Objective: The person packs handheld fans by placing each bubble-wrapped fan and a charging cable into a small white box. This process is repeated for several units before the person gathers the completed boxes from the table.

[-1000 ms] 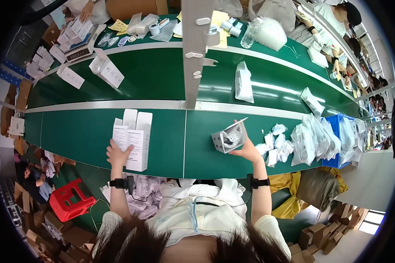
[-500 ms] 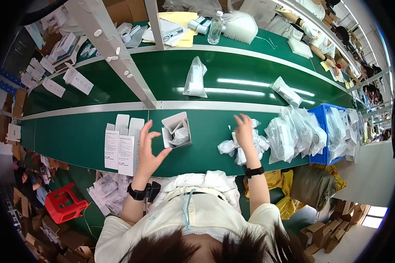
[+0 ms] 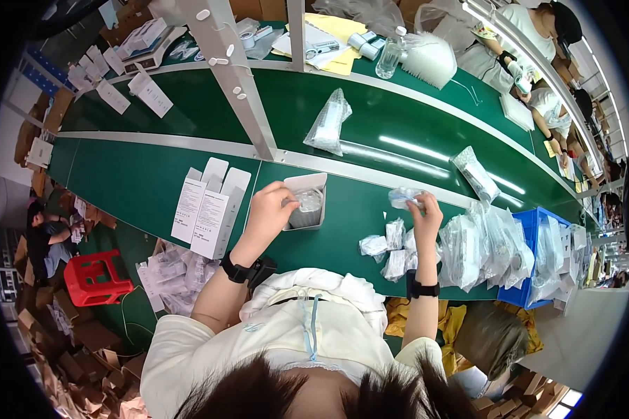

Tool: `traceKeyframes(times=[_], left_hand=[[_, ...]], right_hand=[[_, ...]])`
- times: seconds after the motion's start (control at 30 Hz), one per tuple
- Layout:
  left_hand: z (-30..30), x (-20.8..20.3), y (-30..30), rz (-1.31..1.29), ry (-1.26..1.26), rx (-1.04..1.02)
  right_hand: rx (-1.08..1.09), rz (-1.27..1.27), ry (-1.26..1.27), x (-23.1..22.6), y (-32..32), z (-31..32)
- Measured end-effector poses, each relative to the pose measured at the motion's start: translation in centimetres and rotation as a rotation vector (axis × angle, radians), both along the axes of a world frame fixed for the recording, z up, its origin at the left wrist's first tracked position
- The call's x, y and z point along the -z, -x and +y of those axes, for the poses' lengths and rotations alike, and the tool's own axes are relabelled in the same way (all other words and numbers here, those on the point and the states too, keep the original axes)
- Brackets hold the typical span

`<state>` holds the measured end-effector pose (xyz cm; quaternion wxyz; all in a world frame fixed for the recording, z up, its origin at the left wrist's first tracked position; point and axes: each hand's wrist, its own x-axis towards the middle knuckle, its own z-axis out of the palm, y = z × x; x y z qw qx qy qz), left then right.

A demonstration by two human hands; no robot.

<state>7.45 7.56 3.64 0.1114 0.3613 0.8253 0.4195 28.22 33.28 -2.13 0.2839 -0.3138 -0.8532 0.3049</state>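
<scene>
An open white box [image 3: 321, 180] stands on the green bench in front of me, with a clear plastic-wrapped item [image 3: 307, 204] inside. Bent over the box's left edge are the fingers of my left hand [image 3: 269, 209], closed on it close to the wrapped item. My right hand [image 3: 427, 215] pinches a small clear plastic packet [image 3: 402, 197] above the bench. Several small white items in clear bags [image 3: 394, 234] lie just below and left of that hand. White printed cartons [image 3: 209, 216] lie left of my left hand.
Larger bagged items [image 3: 461, 244] pile up at the right against a blue crate [image 3: 527, 269]. Beyond a metal rail, two wrapped packages [image 3: 330, 122] lie on the green belt. A metal post [image 3: 241, 91] rises at the left. A red stool [image 3: 98, 278] stands on the floor.
My left hand has closed in on the box from its left side. My right hand has lifted a small clear packet from the pile. The view has shifted and tilted.
</scene>
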Motion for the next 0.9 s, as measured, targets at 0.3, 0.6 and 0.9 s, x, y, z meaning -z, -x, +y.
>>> traceKeyframes(times=[0.3, 0.6, 0.9], left_hand=[[1.1, -0.6, 0.9, -0.075, -0.046, -0.058], [0.4, 1.4, 3.9, -0.399, -0.162, 0.069], [12.9, 10.2, 13.7, 0.114, 0.074, -0.037]], right_hand=[[-0.904, 0.130, -0.376, -6.9, 9.5, -11.2], [-0.784, 0.114, -0.280, -4.3, 9.0, -11.3], [-0.400, 0.344, 0.929, 4.2, 10.4, -9.8]])
